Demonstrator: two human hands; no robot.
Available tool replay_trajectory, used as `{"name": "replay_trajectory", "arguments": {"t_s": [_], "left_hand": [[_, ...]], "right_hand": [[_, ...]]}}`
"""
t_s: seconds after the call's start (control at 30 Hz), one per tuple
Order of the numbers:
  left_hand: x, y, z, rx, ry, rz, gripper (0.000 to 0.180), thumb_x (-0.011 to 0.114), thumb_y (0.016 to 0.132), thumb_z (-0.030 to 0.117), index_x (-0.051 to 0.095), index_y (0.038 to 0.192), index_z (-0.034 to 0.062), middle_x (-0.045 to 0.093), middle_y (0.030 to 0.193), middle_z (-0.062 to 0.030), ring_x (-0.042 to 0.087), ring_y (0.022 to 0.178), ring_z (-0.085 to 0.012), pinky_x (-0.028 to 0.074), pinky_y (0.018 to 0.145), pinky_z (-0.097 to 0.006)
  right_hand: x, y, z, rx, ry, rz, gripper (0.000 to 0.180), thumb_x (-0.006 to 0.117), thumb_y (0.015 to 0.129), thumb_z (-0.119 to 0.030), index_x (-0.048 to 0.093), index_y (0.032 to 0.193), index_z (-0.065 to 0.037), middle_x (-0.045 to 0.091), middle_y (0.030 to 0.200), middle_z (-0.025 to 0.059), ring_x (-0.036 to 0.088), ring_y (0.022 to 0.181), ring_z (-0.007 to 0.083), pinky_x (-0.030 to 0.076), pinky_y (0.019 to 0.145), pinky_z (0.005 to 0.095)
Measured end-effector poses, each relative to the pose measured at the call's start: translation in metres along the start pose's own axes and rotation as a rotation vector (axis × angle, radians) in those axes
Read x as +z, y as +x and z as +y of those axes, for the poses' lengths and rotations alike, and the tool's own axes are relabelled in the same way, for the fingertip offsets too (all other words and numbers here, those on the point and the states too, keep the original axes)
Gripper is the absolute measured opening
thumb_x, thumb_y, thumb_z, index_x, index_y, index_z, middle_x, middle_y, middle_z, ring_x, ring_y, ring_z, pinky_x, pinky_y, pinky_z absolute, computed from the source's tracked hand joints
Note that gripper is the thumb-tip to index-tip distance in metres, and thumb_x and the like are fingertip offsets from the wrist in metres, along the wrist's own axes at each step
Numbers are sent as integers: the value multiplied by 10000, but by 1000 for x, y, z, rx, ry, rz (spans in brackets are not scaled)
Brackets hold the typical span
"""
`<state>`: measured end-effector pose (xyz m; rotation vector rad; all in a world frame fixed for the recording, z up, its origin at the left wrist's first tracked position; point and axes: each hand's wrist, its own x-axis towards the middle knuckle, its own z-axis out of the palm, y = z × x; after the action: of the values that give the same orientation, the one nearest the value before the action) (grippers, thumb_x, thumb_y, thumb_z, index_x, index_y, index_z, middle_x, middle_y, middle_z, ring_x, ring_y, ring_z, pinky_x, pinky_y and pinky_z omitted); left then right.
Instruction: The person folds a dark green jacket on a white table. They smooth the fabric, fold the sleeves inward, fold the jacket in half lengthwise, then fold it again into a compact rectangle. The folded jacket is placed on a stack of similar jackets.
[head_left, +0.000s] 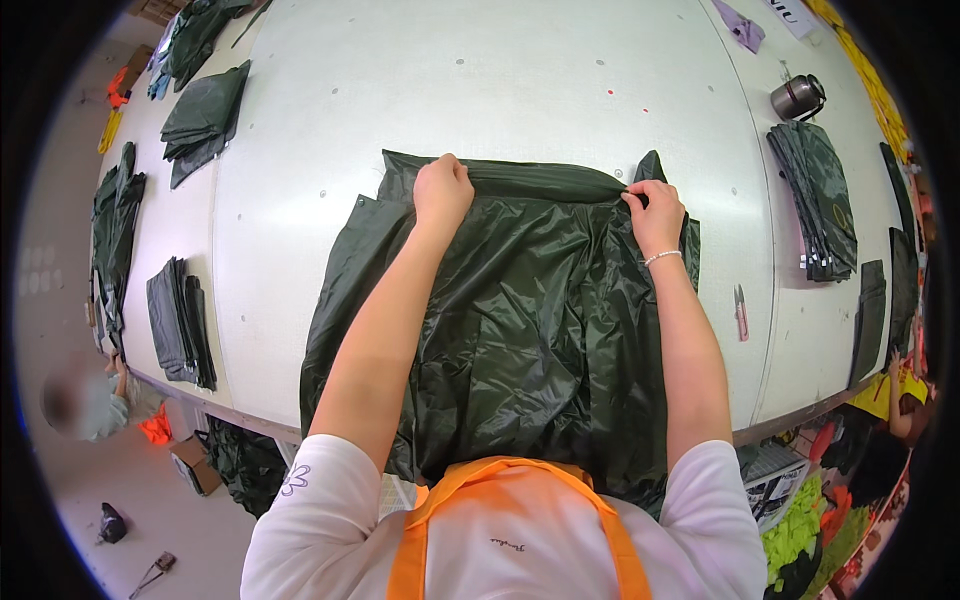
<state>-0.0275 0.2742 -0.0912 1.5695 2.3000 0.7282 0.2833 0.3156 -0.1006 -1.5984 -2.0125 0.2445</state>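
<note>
A large dark green shiny fabric piece (520,320) lies spread on the white table (500,80), hanging over the near edge. My left hand (442,190) is closed on the fabric's far folded edge at the left. My right hand (655,212), with a bead bracelet at the wrist, pinches the same far edge at the right, where a corner of the cloth sticks up. Both forearms stretch across the fabric.
Folded dark green stacks lie at the left (205,120), lower left (180,325) and right (820,200). A metal flask (797,97) stands at the far right, small pink snips (741,312) beside my right arm. Another person (85,400) is at the left.
</note>
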Motion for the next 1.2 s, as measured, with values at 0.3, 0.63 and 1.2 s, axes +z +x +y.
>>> {"name": "replay_trajectory", "arguments": {"t_s": [0.3, 0.63, 1.2], "left_hand": [[-20, 2, -48, 123, -252, 67, 215, 694, 761, 112, 657, 955, 27, 577, 1077, -138, 538, 1022, -318, 449, 876, -384], [-26, 15, -62, 219, -75, -133, 245, 682, 795, 177, 691, 1028, 100, 599, 1098, -57, 534, 1052, -257, 447, 897, -366], [-22, 43, -77, 165, -219, -300, 104, 570, 846, 125, 595, 879, 29, 627, 884, -142, 594, 827, -315, 476, 746, -400]], "right_hand": [[-47, -11, 23, 224, 218, 20, 347, 707, 791, -141, 621, 1111, -40, 622, 1131, 133, 577, 1065, 271, 448, 903, 353], [-128, -169, 180, 408, -274, -106, 410, 648, 860, -168, 543, 1202, 34, 550, 1097, 193, 572, 968, 304, 458, 881, 372], [9, 27, -102, -58, 330, -237, 274, 649, 863, -169, 589, 1095, -37, 566, 993, 119, 604, 867, 216, 496, 743, 306]]}}
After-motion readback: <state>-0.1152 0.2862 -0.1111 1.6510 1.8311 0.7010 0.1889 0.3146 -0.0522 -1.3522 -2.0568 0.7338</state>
